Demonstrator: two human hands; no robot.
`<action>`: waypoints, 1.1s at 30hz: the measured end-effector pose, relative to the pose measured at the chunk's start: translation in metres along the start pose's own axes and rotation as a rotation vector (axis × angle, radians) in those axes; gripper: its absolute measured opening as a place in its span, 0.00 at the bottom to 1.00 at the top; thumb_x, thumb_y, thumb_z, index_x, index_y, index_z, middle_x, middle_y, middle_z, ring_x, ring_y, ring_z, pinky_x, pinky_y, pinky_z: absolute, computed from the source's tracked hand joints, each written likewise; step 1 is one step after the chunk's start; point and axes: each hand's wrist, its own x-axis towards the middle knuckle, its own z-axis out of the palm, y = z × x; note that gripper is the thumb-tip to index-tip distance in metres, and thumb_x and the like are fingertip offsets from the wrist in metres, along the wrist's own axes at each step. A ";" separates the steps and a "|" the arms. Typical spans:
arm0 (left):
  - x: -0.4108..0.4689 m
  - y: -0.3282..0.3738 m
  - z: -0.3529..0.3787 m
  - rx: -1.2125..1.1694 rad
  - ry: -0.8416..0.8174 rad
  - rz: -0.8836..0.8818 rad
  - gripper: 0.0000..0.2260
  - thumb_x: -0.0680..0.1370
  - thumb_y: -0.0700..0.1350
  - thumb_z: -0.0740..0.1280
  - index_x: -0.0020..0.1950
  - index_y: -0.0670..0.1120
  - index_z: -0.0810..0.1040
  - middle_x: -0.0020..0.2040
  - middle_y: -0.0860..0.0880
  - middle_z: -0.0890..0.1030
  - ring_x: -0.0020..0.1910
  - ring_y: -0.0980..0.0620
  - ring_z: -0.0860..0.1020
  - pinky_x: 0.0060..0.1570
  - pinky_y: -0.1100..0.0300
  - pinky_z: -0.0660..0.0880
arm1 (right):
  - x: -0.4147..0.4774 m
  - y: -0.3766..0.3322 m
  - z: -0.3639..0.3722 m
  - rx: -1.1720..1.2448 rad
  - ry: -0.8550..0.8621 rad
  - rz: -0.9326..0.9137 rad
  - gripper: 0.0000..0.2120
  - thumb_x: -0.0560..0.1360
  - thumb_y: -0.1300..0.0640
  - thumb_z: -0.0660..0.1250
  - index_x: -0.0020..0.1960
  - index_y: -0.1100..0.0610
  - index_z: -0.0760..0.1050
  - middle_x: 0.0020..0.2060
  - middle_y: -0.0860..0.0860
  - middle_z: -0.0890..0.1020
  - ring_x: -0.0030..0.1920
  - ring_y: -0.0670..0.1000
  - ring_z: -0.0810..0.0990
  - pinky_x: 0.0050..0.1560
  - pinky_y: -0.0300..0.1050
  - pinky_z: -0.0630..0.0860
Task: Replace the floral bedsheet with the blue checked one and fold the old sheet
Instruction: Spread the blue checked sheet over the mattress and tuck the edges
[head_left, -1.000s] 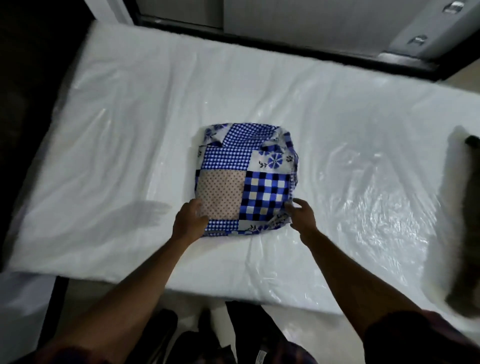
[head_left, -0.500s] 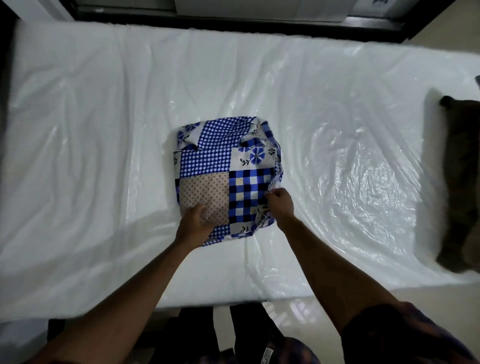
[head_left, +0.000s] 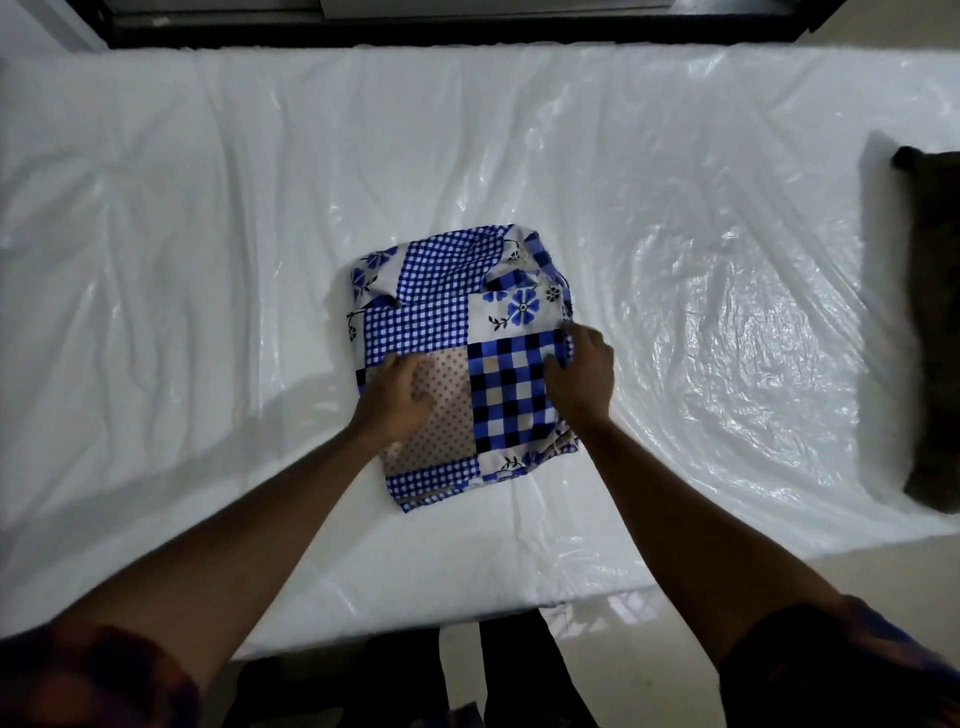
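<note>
**Blue sheet still a bundle, both hands on it**

I see the soft, folded blue checked patchwork bedsheet (head_left: 457, 358) as a squarish bundle. Under it lies the white mattress in glossy clear plastic wrap (head_left: 208, 270), with no floral sheet in view. Well off to the bundle's right sits a dark brown cushion-like thing (head_left: 935, 322), too dim for me to name properly.

My left hand (head_left: 400, 395) rests on the bundle's beige dotted patch, near its left edge. The picture is blurred there, and I cannot tell whether the fingers pinch a layer or merely press. My right hand (head_left: 579, 374) is at the bundle's right edge, fingers curled over the rim and thumb on top, pinching the fabric.

I judge the cloth light and limp, with no stiffness, so it should sag wherever it is unsupported. The layers will likely slide on each other, and the whole bundle may skate on the slick plastic. I would take the loose top layer at two edge corners and lift to open it.
</note>
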 end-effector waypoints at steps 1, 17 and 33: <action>0.013 0.004 -0.006 0.006 0.028 0.021 0.23 0.76 0.41 0.70 0.71 0.47 0.71 0.66 0.45 0.70 0.57 0.46 0.78 0.51 0.52 0.78 | 0.012 -0.009 0.001 -0.034 -0.034 -0.100 0.27 0.76 0.55 0.68 0.74 0.51 0.69 0.72 0.52 0.73 0.70 0.57 0.69 0.67 0.57 0.71; 0.071 0.048 -0.029 0.069 0.000 0.243 0.06 0.73 0.38 0.69 0.37 0.41 0.77 0.41 0.43 0.72 0.42 0.40 0.76 0.36 0.53 0.68 | 0.045 -0.051 -0.037 -0.278 -0.266 -0.540 0.11 0.75 0.45 0.62 0.41 0.51 0.74 0.34 0.48 0.77 0.36 0.49 0.75 0.51 0.53 0.77; -0.103 -0.127 -0.154 -0.150 0.142 -0.207 0.18 0.67 0.31 0.62 0.35 0.53 0.83 0.49 0.41 0.83 0.51 0.45 0.80 0.50 0.64 0.73 | -0.224 -0.216 0.102 0.399 -1.187 -0.237 0.32 0.78 0.70 0.67 0.78 0.63 0.57 0.60 0.63 0.77 0.54 0.51 0.79 0.52 0.30 0.71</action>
